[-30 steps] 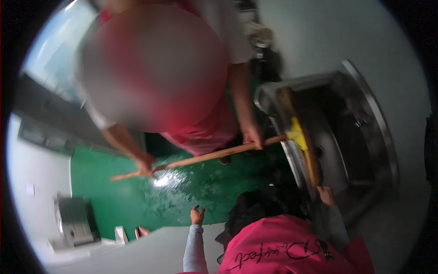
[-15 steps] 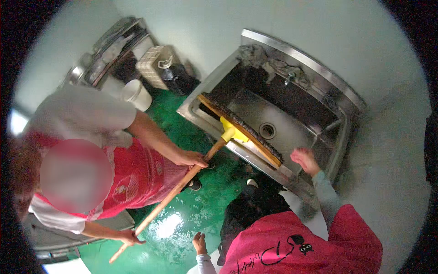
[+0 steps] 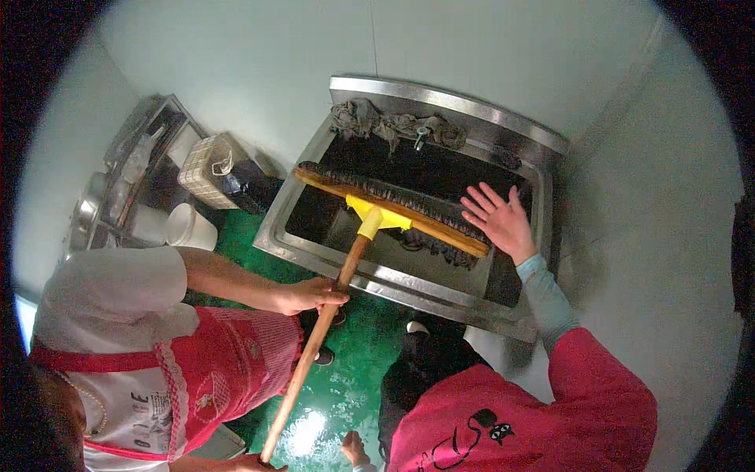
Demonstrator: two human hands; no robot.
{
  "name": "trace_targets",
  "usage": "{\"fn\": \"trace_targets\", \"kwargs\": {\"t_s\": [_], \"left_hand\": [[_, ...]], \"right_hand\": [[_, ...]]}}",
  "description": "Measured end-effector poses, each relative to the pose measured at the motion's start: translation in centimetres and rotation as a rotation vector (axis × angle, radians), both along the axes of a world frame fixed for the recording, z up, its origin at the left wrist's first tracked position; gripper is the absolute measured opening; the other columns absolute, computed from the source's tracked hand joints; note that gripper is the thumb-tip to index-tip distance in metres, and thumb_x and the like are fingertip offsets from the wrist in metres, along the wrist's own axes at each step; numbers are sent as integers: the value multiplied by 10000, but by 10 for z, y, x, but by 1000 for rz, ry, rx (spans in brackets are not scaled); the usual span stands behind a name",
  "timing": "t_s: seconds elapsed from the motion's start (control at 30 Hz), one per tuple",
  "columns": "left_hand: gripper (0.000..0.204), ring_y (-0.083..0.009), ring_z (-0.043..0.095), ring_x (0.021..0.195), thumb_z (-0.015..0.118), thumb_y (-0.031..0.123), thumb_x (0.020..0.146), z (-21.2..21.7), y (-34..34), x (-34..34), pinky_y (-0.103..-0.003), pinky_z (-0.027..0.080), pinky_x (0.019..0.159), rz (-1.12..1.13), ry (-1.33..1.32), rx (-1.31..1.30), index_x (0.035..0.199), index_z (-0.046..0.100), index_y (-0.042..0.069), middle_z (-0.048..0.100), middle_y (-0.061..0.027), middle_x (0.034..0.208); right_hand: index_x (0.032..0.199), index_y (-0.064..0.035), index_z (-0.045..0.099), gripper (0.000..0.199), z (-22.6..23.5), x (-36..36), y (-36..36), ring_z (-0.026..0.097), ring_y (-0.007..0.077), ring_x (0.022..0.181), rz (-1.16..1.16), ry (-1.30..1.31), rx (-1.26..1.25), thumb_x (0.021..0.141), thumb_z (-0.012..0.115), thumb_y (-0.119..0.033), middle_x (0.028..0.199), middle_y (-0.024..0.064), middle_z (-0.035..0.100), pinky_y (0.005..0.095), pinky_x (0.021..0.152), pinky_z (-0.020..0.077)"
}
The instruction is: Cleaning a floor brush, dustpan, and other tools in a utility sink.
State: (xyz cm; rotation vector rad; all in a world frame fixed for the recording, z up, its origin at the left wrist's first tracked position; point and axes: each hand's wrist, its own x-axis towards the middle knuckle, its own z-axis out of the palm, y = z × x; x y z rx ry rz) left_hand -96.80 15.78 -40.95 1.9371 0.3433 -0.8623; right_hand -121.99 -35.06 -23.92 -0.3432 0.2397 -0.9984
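My right hand [image 3: 497, 219] is raised over the right part of the steel sink [image 3: 440, 287], palm showing and fingers spread, holding nothing. Just to its left is the end of a wide push broom [image 3: 409, 216], with a wooden head, dark bristles and a yellow socket. Whether my fingertips touch the bristles, I cannot tell. My left hand [image 3: 354, 448] hangs low at the bottom edge with fingers curled in and nothing seen in it. A co-worker's two hands grip the broom's wooden handle [image 3: 314, 346]; the nearer hand [image 3: 311, 295] is close to the socket.
Grey rags [image 3: 358, 118] lie along the sink's back ledge beside a tap [image 3: 421, 138]. The co-worker in a red apron [image 3: 236, 354] stands at left. Behind them are a white bucket [image 3: 191, 226], a woven basket [image 3: 206, 169] and a rack. The green floor [image 3: 346, 377] looks wet.
The broom head has swung to lie more level across the sink, its bristles toward the back. My right hand has lifted and spread its fingers. The view has shifted.
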Motion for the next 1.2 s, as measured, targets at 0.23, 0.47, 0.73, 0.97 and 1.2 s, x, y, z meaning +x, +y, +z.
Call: {"fn": "trace_targets", "kwargs": {"t_s": [0.23,0.47,0.73,0.97,1.2], "left_hand": [[220,-63,385,471,555,156,626,-10,2,21,-194,281,391,-114,-16,-33,758,512,-15,459,5,574],[87,-129,478,450,501,133,679,-48,20,27,-236,372,366,-364,-134,-7,639,503,56,475,-6,528],[312,-226,530,651,475,210,629,-35,59,36,-271,404,611,-248,-202,220,794,549,-45,554,-175,714],[281,-161,523,643,516,173,601,-28,90,50,-249,400,590,-392,-247,311,780,557,-39,566,-118,703],[259,-166,524,695,545,149,610,-52,117,28,-258,398,627,-196,-92,188,792,559,-34,565,-131,746]], "right_hand": [[1148,-14,229,575,11,-6,10,255,277,1095,-71,179,-72,762,332,-428,1199,138,242,388,906,215],[1087,-24,323,467,-17,-16,13,394,211,940,-143,265,71,765,404,-352,1029,87,402,323,844,300],[986,-27,417,328,-37,-8,42,438,161,816,-77,348,136,767,438,-271,868,40,456,283,759,360],[1003,-58,417,314,-51,6,78,442,157,813,-77,465,131,762,445,-257,879,37,458,276,740,368],[1002,-74,417,288,-58,15,105,444,154,808,-69,517,189,757,452,-222,889,46,454,276,741,368]]}}
